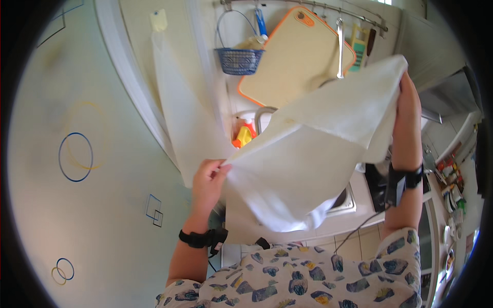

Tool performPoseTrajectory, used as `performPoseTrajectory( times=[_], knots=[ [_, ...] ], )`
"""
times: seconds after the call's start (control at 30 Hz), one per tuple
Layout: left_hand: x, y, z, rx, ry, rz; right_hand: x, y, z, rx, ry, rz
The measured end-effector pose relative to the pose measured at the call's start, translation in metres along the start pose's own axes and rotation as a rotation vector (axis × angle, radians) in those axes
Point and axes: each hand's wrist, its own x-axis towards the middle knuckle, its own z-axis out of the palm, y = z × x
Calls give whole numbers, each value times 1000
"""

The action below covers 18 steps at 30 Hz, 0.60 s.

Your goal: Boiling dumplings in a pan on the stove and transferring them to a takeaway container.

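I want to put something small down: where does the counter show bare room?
Bare counter shows in the picture below and right of the left hand, beside the white cloth's hanging edge, and in a strip before the sink. The back looks crowded, with a faucet and a yellow bottle; the cloth hides the middle.

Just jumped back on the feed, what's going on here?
A person is holding up a white cloth with both hands. The left hand pinches its edge at lower left, and the right hand holds it raised at the upper right, fingers mostly hidden. The cloth hangs spread out, blocking much of the sink from view. Behind it, a cutting board and a blue basket hang by the wall.
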Motion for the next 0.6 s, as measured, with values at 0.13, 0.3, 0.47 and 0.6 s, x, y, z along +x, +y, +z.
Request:
performPoseTrajectory(
  times=[0.13,0.3,0.47,0.6],
  knots=[
    [33,80,-54,-326,258,-172,8,13,-62,-32,21,-38],
    [138,138,-113,291,550,542,-16,68,-85,-148,-168,37],
    [246,176,-122,422,613,689,-84,107,-44,-258,-646,319],
    [294,153,-125,469,747,555,-126,139,-68,-171,-611,472]
  ],
)
